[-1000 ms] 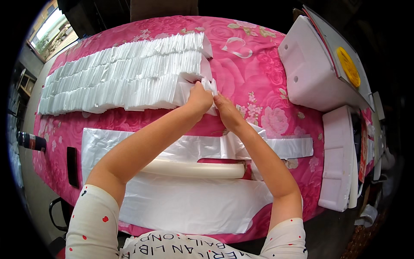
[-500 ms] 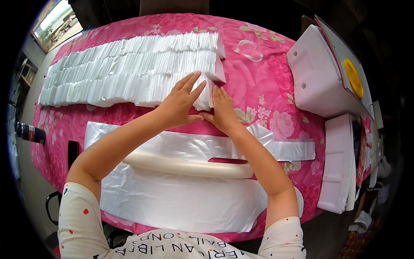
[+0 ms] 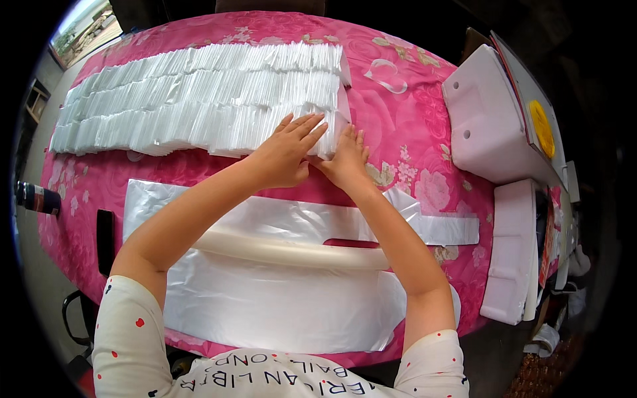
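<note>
Three long rows of folded white plastic film pieces stand packed on edge across the far left of the table. At the right end of the nearest row, my left hand rests over the tops, its fingers stretched out and a little spread. My right hand lies along that row's end face, fingers extended upward and slightly apart. Both thumbs sit low at the near side of the row, partly hidden. Closer to me, a large silvery-white plastic sheet is spread flat, with a long cream tube lying across it under my right forearm.
A pink flowered cloth covers the table. White foam boxes stand at the right, with a yellow ring-shaped roll against a board. A dark phone-like object and a dark jar lie at the left.
Both hands have shifted slightly right along with the row's end. My right fingers now lean more to the right and sit further apart. The whole view has tilted a little.
</note>
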A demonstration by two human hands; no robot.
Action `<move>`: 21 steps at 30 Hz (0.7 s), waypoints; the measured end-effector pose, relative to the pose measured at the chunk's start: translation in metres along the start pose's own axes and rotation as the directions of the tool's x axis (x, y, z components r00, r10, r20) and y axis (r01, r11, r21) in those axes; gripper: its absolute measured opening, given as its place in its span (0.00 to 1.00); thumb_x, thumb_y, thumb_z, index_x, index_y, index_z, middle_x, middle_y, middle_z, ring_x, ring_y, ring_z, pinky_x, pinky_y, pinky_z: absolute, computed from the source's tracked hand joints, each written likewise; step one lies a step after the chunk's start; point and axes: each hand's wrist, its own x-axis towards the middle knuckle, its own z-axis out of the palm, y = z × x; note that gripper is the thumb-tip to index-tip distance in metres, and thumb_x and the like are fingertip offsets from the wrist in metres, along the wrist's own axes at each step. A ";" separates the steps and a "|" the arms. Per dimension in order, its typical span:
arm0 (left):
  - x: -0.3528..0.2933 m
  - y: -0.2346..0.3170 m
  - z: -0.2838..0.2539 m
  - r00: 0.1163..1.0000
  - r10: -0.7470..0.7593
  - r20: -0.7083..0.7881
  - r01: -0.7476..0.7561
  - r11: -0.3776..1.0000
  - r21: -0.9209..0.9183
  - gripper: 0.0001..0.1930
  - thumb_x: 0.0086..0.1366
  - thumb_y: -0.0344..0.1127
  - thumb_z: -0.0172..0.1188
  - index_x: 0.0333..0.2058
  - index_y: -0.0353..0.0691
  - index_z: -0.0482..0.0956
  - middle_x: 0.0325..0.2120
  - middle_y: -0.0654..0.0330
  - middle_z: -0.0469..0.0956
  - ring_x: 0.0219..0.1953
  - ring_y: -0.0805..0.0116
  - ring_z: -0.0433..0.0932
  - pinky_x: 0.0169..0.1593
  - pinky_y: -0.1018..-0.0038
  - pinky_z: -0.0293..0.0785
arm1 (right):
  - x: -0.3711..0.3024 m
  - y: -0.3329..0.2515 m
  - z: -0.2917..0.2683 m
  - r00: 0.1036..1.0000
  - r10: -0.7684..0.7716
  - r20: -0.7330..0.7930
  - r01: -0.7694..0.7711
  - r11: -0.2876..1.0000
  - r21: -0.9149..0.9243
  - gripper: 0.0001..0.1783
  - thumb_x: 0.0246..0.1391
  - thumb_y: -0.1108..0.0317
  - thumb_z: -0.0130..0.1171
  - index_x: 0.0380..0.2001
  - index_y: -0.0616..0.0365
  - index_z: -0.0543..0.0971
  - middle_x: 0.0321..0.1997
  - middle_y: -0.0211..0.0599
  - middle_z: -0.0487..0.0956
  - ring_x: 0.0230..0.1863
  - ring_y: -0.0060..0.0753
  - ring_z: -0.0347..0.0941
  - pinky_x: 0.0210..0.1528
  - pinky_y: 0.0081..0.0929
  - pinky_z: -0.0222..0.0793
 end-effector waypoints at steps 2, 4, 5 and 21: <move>-0.008 0.001 -0.011 1.000 -0.006 -0.006 0.006 1.000 -0.013 0.37 0.47 0.25 0.55 0.60 0.36 0.56 0.61 0.49 0.56 0.64 0.53 0.54 0.65 0.55 0.47 | -0.004 -0.004 0.002 1.000 0.011 0.008 -0.011 1.000 -0.002 0.63 0.34 0.47 0.69 0.62 0.72 0.44 0.67 0.60 0.45 0.70 0.59 0.32 0.66 0.54 0.32; -0.027 0.008 -0.026 0.999 -0.016 -0.036 0.014 0.998 -0.057 0.37 0.48 0.27 0.56 0.59 0.35 0.56 0.60 0.49 0.56 0.63 0.52 0.54 0.65 0.55 0.48 | -0.017 -0.009 -0.006 1.000 -0.005 0.021 0.006 1.000 -0.008 0.60 0.37 0.50 0.68 0.63 0.69 0.44 0.68 0.61 0.43 0.70 0.60 0.30 0.67 0.54 0.30; -0.038 0.012 -0.034 0.999 -0.020 -0.049 0.016 0.997 -0.080 0.37 0.48 0.27 0.57 0.59 0.35 0.56 0.60 0.49 0.56 0.63 0.52 0.54 0.65 0.55 0.48 | -0.028 -0.007 -0.008 0.998 -0.059 -0.003 0.059 0.998 -0.025 0.58 0.38 0.52 0.67 0.63 0.69 0.44 0.67 0.61 0.43 0.70 0.60 0.30 0.66 0.54 0.30; -0.206 0.076 -0.052 0.972 -0.192 0.139 0.174 0.976 0.134 0.36 0.48 0.34 0.62 0.57 0.34 0.58 0.57 0.51 0.60 0.59 0.53 0.59 0.63 0.56 0.49 | -0.162 0.118 -0.068 0.942 0.048 -0.332 -0.100 0.985 -0.140 0.26 0.41 0.60 0.64 0.42 0.64 0.73 0.42 0.47 0.72 0.48 0.48 0.65 0.50 0.38 0.63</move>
